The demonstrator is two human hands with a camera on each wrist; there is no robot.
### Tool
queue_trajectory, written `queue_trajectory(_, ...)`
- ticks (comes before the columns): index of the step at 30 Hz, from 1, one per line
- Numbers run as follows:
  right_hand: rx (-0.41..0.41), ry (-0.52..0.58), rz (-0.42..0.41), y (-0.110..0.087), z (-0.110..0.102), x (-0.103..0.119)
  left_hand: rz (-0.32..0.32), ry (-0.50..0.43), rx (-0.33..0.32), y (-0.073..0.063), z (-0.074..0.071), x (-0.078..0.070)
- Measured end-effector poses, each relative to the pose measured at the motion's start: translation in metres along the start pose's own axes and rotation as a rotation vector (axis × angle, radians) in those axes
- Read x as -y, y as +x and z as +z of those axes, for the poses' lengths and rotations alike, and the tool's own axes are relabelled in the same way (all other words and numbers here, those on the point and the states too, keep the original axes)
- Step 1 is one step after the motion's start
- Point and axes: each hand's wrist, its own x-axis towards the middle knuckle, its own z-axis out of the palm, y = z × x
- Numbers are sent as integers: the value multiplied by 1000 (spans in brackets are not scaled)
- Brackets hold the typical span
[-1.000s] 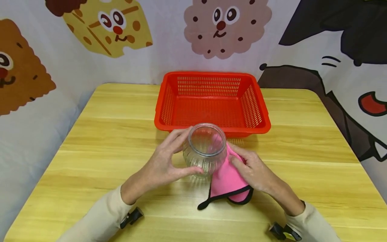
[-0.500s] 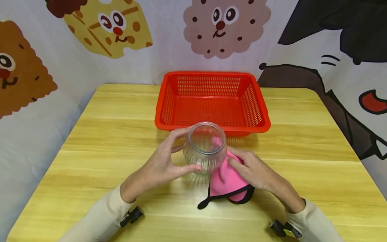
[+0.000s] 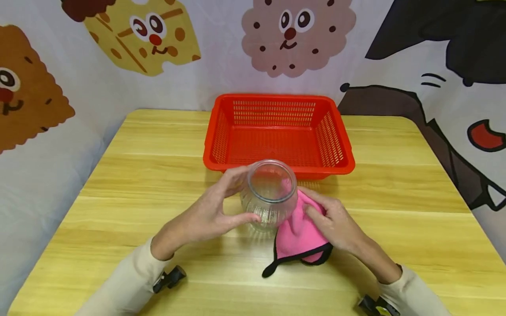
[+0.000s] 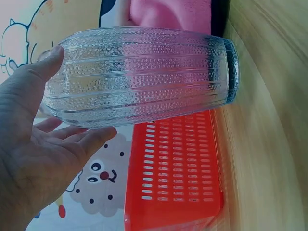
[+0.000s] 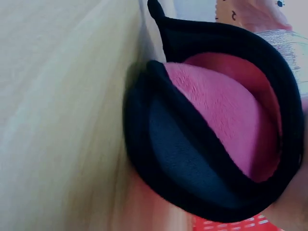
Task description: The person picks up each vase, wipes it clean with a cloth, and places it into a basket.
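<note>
A clear ribbed glass jar (image 3: 265, 211) stands upright near the middle of the table, its round mouth facing up. My left hand (image 3: 205, 216) holds it from the left, thumb at the near side and fingers round the far side. In the left wrist view the jar's textured wall (image 4: 139, 77) lies between thumb and fingers. My right hand (image 3: 337, 223) grips a pink cloth with black edging (image 3: 298, 239) and presses it to the jar's right side. The cloth's lower part hangs in a fold (image 5: 221, 113). Some right fingertips are hidden behind cloth and jar.
A red plastic basket (image 3: 347, 164) with slotted walls stands just beyond the jar. The wooden table (image 3: 130, 193) reaches to a cartoon-printed curtain (image 3: 221, 52) at the back and sides.
The left thumb has shifted slightly left along the jar. My right hand and the cloth have moved slightly to the right; the jar has hardly moved.
</note>
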Motion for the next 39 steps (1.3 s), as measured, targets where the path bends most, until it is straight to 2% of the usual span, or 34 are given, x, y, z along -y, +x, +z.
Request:
queue_trajectory(3, -118, 52, -10, -3, -4, 7, -10, -8, 9, 0, -2, -1)
queue_trajectory(6, -224, 86, -61, -6, -8, 16, 2, -40, 27, 0, -2, -1)
queue_trajectory(9, -292, 129, -126, -8, -11, 24, 5, -44, 47, 0, -2, -1)
queue_trajectory(12, -327, 159, -192, -7, -14, 32, -23, 2, 30, -3, -2, -3)
queue_trajectory(17, -341, 177, -275, -3, -20, 41, -58, 109, -50, -6, 2, -7)
queue_trajectory(20, -335, 167, -329, 2, -22, 44, -32, 160, -89, -4, 4, -6)
queue_trajectory(24, -291, 126, -391, 7, -22, 45, 26, 118, -107, 0, 2, -3)
queue_trajectory(29, -231, 104, -346, 10, -19, 42, 33, 45, -100, 1, 0, -1)
queue_trajectory(34, -184, 99, -295, 13, -17, 39, 23, 56, -84, 1, -1, -2)
queue_trajectory(39, -191, 90, -274, 16, -14, 38, 25, 72, -71, 1, -3, -1)
